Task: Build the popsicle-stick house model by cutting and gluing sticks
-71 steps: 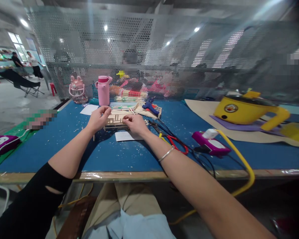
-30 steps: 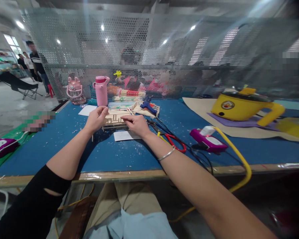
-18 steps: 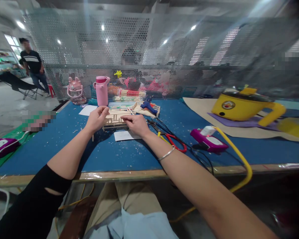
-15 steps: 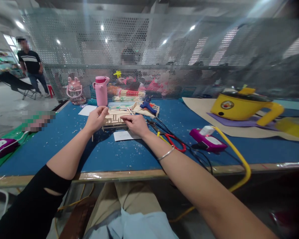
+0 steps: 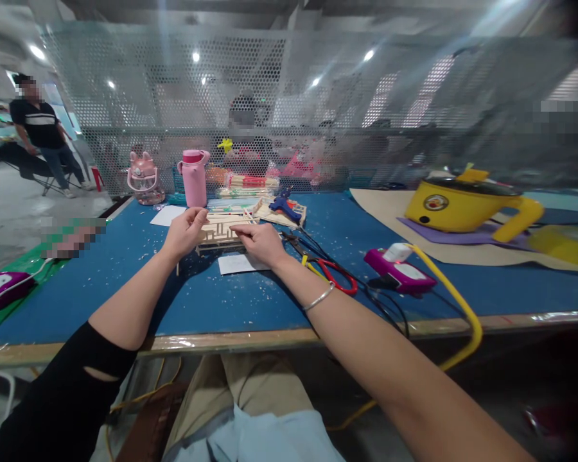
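A small frame of pale wooden sticks (image 5: 220, 235) lies between my hands near the middle of the table. My left hand (image 5: 183, 233) is closed at its left end, thumb and fingers pressed together on it. From the right, my right hand (image 5: 262, 244) meets the frame with fingers pinched at its near side; whatever sits between those fingertips is hidden. Under my right hand lies a piece of white paper (image 5: 236, 264). Behind the frame, a blue hot glue gun (image 5: 284, 206) rests on another wooden-stick piece (image 5: 296, 215).
Red-handled scissors (image 5: 337, 277) and black cables lie right of my hands. A purple power strip (image 5: 399, 271) and a yellow electric pot (image 5: 465, 205) stand farther right. A pink bottle (image 5: 194, 181) and an eared bottle (image 5: 144, 179) stand behind. One person (image 5: 43, 131) stands far left.
Both hands keep nearly the same place at the stick frame, the right fingertips shifting only slightly. The person at far left has moved left and leans more.
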Tool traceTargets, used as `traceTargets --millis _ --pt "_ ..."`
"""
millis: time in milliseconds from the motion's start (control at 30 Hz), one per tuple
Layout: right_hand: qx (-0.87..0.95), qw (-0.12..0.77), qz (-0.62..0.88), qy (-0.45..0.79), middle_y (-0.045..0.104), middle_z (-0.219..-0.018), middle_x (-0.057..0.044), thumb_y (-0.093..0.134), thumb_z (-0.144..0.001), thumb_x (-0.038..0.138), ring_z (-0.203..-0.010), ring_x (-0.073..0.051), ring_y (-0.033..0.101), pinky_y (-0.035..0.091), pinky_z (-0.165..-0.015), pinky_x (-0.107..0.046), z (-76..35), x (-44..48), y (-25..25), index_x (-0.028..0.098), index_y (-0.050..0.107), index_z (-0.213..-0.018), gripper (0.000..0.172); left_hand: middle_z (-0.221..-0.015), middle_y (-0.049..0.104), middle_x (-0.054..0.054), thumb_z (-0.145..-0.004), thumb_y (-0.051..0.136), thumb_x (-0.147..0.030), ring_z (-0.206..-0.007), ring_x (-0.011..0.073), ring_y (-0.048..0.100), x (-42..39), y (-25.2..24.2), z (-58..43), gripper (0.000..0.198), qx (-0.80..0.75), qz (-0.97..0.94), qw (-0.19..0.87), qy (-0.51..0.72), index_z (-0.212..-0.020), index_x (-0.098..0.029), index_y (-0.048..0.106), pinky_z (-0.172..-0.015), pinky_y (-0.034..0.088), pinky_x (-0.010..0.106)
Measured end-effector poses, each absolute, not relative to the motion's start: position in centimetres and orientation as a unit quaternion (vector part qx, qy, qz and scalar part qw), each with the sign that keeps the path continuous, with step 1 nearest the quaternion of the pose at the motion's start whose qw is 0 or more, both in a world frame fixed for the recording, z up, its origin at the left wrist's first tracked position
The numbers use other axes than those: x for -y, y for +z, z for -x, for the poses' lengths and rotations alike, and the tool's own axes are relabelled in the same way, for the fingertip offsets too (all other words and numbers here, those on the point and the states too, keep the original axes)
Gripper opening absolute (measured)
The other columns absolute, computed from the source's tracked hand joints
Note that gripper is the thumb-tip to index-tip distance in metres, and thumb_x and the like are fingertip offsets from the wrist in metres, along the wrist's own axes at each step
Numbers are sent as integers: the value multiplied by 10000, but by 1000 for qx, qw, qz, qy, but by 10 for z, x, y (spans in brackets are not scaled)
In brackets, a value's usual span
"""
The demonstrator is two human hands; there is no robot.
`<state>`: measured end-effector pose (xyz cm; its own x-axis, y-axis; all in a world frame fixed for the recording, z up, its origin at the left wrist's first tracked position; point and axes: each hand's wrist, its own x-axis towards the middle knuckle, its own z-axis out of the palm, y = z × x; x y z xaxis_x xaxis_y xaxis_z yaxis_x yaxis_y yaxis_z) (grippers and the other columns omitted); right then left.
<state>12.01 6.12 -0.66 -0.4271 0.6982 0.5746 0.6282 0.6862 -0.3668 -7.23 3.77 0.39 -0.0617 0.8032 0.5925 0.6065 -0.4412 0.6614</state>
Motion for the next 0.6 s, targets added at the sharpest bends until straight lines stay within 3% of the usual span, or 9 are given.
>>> traceTargets --millis 400,600 --pt "838 402 365 47 664 -981 1 465 -772 175 -898 -145 618 464 -777 -245 -120 -59 -6 235 662 -976 290 -792 647 59 -813 349 -466 -749 165 570 -38 3 73 415 -521 -682 91 506 -918 -140 583 -689 413 256" --pt "754 537 378 26 690 -750 -22 451 -733 196 -593 -122 588 439 -606 -221 -133 -61 0 165 687 -840 262 -835 633 64 -810 368 -434 -781 159 553 -41 3 79 392 -526 -665 36 529 -903 -126 593 -712 404 253"
